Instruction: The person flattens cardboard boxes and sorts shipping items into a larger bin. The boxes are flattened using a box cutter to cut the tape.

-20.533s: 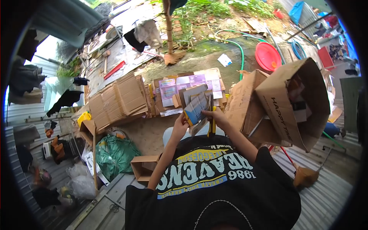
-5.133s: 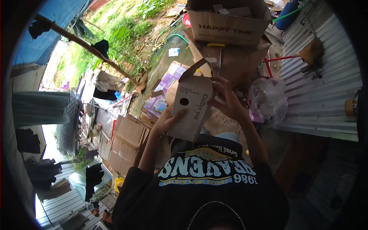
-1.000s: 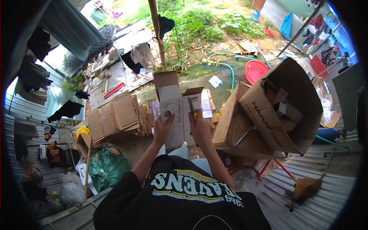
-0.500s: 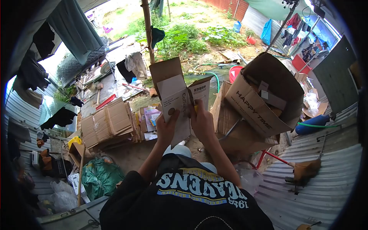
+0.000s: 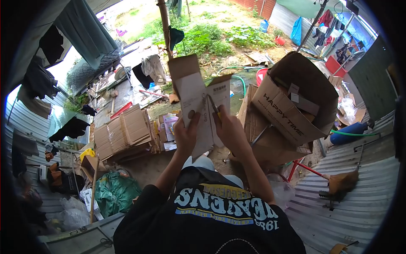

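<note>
My left hand (image 5: pixel 186 133) grips the lower left side of a white printed cardboard box (image 5: pixel 195 97), its thumb on the front face. The box is held up in front of me with its brown inner flap raised at the top. My right hand (image 5: pixel 227 129) is closed round a knife (image 5: pixel 215 109) with a yellow-and-black handle. The blade lies against the box between its left panel and the right panel, which stands apart at the top.
A stack of flattened cardboard (image 5: pixel 124 133) lies to the left. At the right stands a big open box (image 5: pixel 281 108) holding cardboard pieces. A green bag (image 5: pixel 115 191) sits at the lower left, and a wooden pole (image 5: pixel 165 29) rises ahead.
The knife blade shows more clearly against the box, and my right hand sits slightly lower and further right. The box's panels have spread a little, and the camera view has shifted slightly.
</note>
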The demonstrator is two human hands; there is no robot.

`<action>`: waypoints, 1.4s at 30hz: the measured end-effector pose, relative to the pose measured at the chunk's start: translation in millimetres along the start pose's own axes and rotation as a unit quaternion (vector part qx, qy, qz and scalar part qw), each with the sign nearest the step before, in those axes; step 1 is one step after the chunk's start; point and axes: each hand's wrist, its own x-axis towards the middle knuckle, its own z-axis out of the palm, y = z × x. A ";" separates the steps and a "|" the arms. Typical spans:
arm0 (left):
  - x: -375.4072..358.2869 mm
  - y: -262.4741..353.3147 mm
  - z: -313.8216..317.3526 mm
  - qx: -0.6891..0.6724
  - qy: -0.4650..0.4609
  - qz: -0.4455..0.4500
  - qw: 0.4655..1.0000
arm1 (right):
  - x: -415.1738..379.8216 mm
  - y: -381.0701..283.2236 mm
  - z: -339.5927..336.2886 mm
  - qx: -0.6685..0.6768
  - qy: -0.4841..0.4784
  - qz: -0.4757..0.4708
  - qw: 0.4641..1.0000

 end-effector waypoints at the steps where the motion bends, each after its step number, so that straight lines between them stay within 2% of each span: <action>1: 3.2 2.1 0.6 0.000 -0.002 0.000 1.000 | -4.3 -0.8 0.5 -0.021 -0.020 0.010 1.000; 4: 10.0 6.7 3.5 -0.034 0.038 -0.010 0.999 | -25.3 10.1 16.1 -0.081 -0.031 0.029 0.996; 6: 11.9 8.7 3.2 -0.053 0.098 -0.027 0.993 | -44.1 20.5 23.2 -0.075 -0.027 0.037 0.996; 8: 21.8 6.3 -8.0 -0.023 0.090 -0.047 0.995 | -62.1 34.7 31.6 -0.087 -0.050 0.032 0.994; 10: 36.3 2.4 -11.6 -0.050 0.139 0.001 0.989 | -75.4 49.2 36.0 -0.095 -0.061 0.034 0.993; 12: 49.8 15.7 -25.0 -0.069 0.179 0.005 0.981 | -86.4 55.8 35.3 -0.095 -0.069 0.040 0.992; 13: 57.5 20.0 -29.2 -0.121 0.215 0.006 0.969 | -90.9 58.9 32.2 -0.095 -0.070 0.042 0.992; 14: 61.9 22.9 -33.9 -0.165 0.210 0.005 0.964 | -90.3 58.7 26.0 -0.099 -0.071 0.040 0.992; 15: 63.4 27.5 -33.4 -0.149 0.207 0.012 0.967 | -89.7 56.4 19.7 -0.075 -0.017 0.020 0.997; 16: 62.9 30.1 -33.1 -0.132 0.204 0.017 0.970 | -87.1 51.5 13.5 -0.073 -0.019 0.020 0.997; 18: 55.8 18.7 -27.1 -0.058 0.175 0.051 0.982 | -68.7 29.7 -5.8 0.020 0.156 -0.029 0.987; 20: 40.6 12.0 -16.5 -0.028 0.155 0.061 0.986 | -43.2 16.9 -13.5 0.049 0.235 -0.041 0.970; 21: 30.3 11.4 -9.9 -0.040 0.135 0.038 0.989 | -31.4 14.1 -11.1 0.048 0.240 -0.037 0.969; 26: 5.5 14.9 -1.9 -0.040 0.096 -0.013 0.994 | 5.3 16.7 16.8 0.121 0.197 -0.019 0.973; 28: 10.1 15.5 -17.0 -0.057 0.012 -0.028 0.998 | 3.8 20.5 13.9 0.144 0.162 0.017 0.976; 29: 10.5 14.5 -20.6 -0.059 0.012 -0.030 0.998 | 3.4 25.3 16.1 0.150 0.148 0.028 0.977; 31: 9.2 12.6 -25.4 -0.189 -0.040 -0.125 0.973 | 0.0 31.8 14.7 0.155 0.132 0.044 0.978; 33: 3.1 16.5 -26.1 -0.218 -0.059 -0.130 0.965 | 0.2 32.2 9.6 0.328 -0.028 0.147 0.933; 34: 1.5 18.5 -25.9 -0.248 -0.078 -0.134 0.956 | -0.9 29.7 14.3 0.329 -0.029 0.150 0.932; 37: 7.5 18.2 -20.9 -0.268 -0.098 -0.157 0.945 | -11.8 23.6 30.6 0.436 0.054 0.086 0.894; 38: 10.0 10.6 -20.3 -0.268 -0.098 -0.162 0.945 | -12.3 24.4 33.3 0.440 0.046 0.053 0.895; 40: 18.2 -12.7 -18.5 -0.327 -0.137 -0.248 0.901 | -9.6 25.8 37.1 0.446 0.036 -0.017 0.894; 42: 21.0 -22.7 -13.0 -0.330 -0.146 -0.263 0.895 | -11.5 26.4 37.8 0.475 0.034 -0.003 0.879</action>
